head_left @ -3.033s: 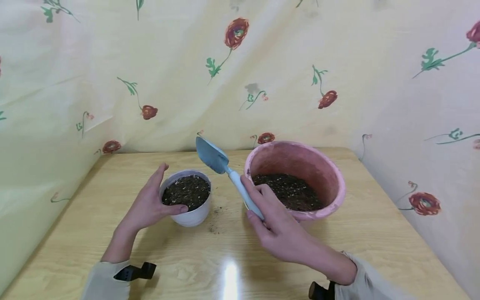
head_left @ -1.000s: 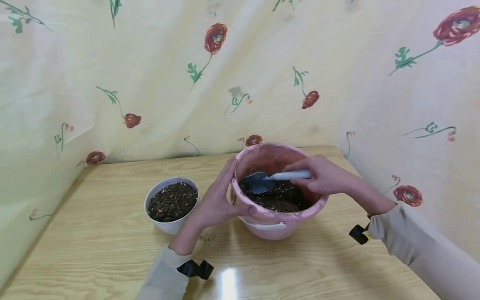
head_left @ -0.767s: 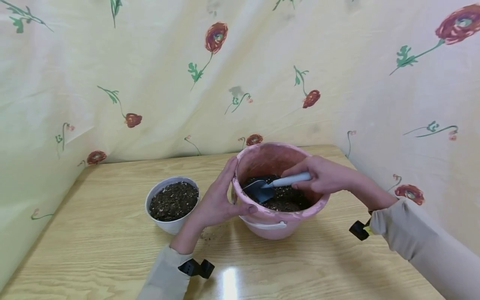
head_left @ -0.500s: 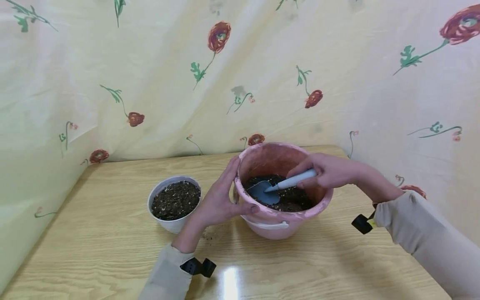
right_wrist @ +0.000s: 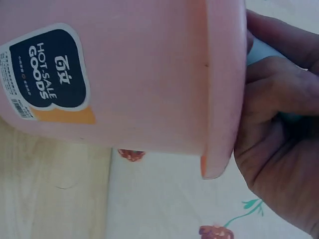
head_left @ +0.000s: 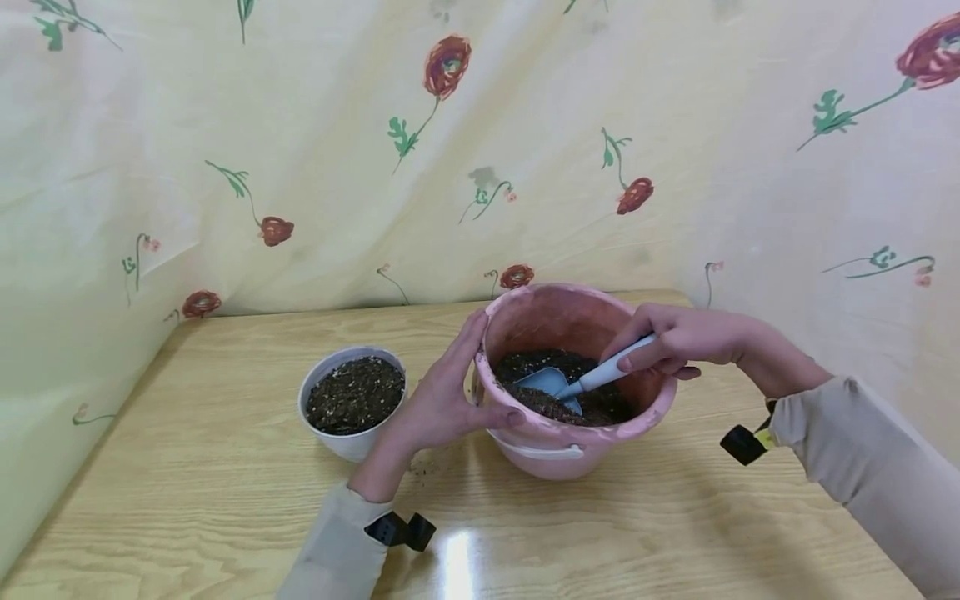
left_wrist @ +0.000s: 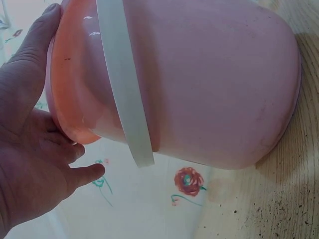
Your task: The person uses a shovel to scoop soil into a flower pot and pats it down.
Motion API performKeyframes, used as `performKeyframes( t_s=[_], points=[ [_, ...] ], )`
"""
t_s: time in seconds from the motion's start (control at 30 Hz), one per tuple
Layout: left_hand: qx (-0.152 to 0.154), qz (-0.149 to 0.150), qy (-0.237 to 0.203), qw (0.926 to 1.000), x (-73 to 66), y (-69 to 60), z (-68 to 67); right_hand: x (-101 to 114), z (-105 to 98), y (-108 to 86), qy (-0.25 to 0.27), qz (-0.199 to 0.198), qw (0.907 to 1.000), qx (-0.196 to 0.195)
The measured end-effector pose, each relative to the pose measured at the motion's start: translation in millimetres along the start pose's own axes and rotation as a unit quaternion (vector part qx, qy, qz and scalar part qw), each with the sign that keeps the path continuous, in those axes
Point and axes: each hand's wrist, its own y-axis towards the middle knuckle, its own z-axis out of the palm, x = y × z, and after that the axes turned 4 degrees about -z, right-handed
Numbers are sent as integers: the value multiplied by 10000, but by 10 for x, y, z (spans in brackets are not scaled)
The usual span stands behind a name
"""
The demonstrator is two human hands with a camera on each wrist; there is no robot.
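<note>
A pink bucket point(head_left: 547, 454) with a white handle point(head_left: 540, 453) stands on the table, partly filled with dark soil point(head_left: 543, 361). My left hand point(head_left: 438, 400) rests on the bucket's left rim, thumb toward the front and fingers spread along the side. In the left wrist view some fingers point(left_wrist: 87, 174) are off the wall. My right hand point(head_left: 686, 337) reaches over the right rim and grips the pale blue handle of a garden trowel point(head_left: 600, 377). The blue blade is tilted into the soil, with soil over part of it. The right wrist view shows the bucket's labelled side point(right_wrist: 144, 74).
A white pot point(head_left: 352, 446) of soil stands left of the bucket, beside my left forearm. Loose soil crumbs point(head_left: 422, 467) lie on the wooden table point(head_left: 187, 500) between the two. A flower-patterned sheet point(head_left: 337, 167) hangs behind and at both sides.
My left hand has gone from the white pot to the bucket rim. The right hand has brought the trowel into the bucket; its handle has tilted up, and soil now lies over part of the blade.
</note>
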Motion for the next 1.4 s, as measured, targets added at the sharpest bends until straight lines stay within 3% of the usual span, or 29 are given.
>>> performKeyframes(
  t_s=[0.3, 0.53, 0.87, 1.2, 1.3, 1.4],
  points=[
    [-43, 90, -77, 9999, 28, -3, 3, -14, -37, 34, 1398, 319, 9896, -131],
    [-56, 73, -72, 9999, 48, -1, 13, 20, -3, -6, 1772, 632, 9818, -254],
    [-71, 190, -28, 9998, 47, -11, 9, 9, 65, -102, 2205, 696, 9715, -522],
    [-85, 207, 20, 9997, 36, -6, 12, 6, 226, -224, 2625, 309, 9595, -979],
    [-61, 219, -3, 9997, 32, -3, 13, -21, 325, -290, 2931, 97, 9493, -1135],
    [-42, 244, -7, 9997, 34, 3, 16, -39, 434, -356, 3342, -111, 9325, -1363]
  ],
)
